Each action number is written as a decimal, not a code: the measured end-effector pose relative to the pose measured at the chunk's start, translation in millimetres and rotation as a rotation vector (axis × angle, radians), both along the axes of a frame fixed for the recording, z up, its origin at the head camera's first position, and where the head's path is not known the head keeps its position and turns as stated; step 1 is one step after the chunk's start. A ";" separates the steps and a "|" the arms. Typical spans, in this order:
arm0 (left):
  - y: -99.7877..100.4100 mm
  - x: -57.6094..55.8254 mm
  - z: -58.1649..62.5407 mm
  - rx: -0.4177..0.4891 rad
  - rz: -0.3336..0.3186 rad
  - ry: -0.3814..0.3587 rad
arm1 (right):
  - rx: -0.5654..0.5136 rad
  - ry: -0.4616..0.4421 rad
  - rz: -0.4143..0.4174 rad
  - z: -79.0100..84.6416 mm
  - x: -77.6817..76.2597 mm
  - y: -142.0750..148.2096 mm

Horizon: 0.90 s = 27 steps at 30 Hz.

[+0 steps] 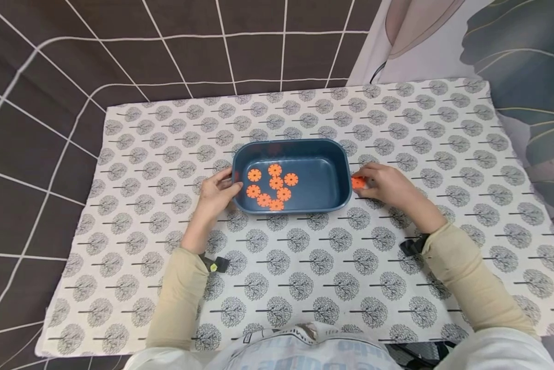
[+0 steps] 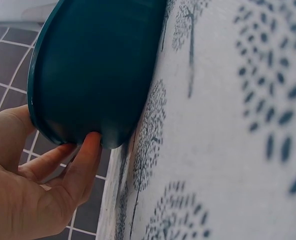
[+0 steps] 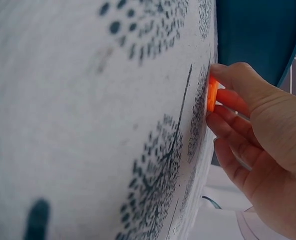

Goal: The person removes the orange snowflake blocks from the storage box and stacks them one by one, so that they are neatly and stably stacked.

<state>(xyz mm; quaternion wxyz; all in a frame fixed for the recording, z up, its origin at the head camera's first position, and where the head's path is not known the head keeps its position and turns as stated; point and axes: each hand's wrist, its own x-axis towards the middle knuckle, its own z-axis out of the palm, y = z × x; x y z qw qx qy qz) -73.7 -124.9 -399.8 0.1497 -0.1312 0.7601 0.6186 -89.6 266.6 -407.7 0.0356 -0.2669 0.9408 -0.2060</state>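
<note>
A dark blue rectangular plastic tub [image 1: 304, 205] with rounded corners sits mid-table. Inside it, mostly toward the left, lie several orange notched discs [image 1: 275, 182] shaped like little flowers. My left hand [image 1: 216, 195] grips the tub's left end, thumb over the rim and fingers against the outer wall; the left wrist view shows those fingertips [image 2: 90, 145] on the blue wall. Just off the tub's right end, my right hand [image 1: 387, 185] pinches another orange disc [image 1: 358, 182] down at the cloth. In the right wrist view this disc [image 3: 212, 94] is seen nearly edge-on between thumb and fingers.
A white tablecloth [image 1: 300, 285] with a grey tree print covers the table. Behind and to the left hangs dark cloth with a white grid [image 1: 184, 61]. Patterned curtains [image 1: 521, 67] hang at the right, and a thin black cable [image 1: 377, 72] shows at the back edge.
</note>
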 end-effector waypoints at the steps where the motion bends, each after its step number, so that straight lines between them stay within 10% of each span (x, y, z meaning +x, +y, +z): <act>1: 0.1 0.1 0.2 -0.005 0.001 -0.001 | 0.005 -0.004 -0.001 0.2 -0.4 -0.1; 27: -0.4 1.6 -0.7 -0.025 0.002 0.016 | -0.037 -0.039 -0.092 24.7 10.1 8.7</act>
